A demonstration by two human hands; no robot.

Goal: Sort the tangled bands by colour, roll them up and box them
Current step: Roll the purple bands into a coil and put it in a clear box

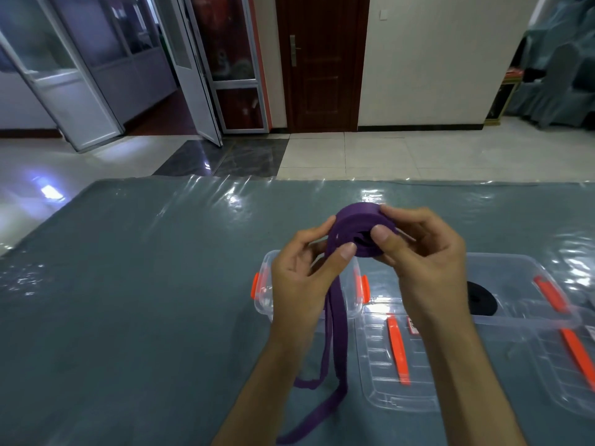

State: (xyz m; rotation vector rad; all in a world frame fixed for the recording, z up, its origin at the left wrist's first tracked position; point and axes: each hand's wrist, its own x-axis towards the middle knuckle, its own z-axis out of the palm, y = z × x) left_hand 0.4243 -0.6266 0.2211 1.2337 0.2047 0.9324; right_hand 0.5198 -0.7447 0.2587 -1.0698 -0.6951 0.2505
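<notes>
A purple band (357,230), partly wound into a roll, is held in the air above the tabletop (128,284), right of its middle. The roll is pinched by the right hand (421,252), thumb on the near face and fingers curled over the far rim. The loose strand is pinched under the thumb of the left hand (299,278), just beside the roll; both grips are pressed onto the band. Both forearms reach up from the near edge. The unwound tail is seen hanging between the wrists and trailing in a loop toward the near edge.

Two clear boxes are counted: one (267,304) with orange clips lies under the left hand, and a larger one (521,284) at the right holds one black roll (481,299). Two clear lids (380,365) with orange latches lie near the right edge, one of them cut off by the picture's border. The left half of the tabletop is open room, and its far edge gives onto a tiled floor (370,152).
</notes>
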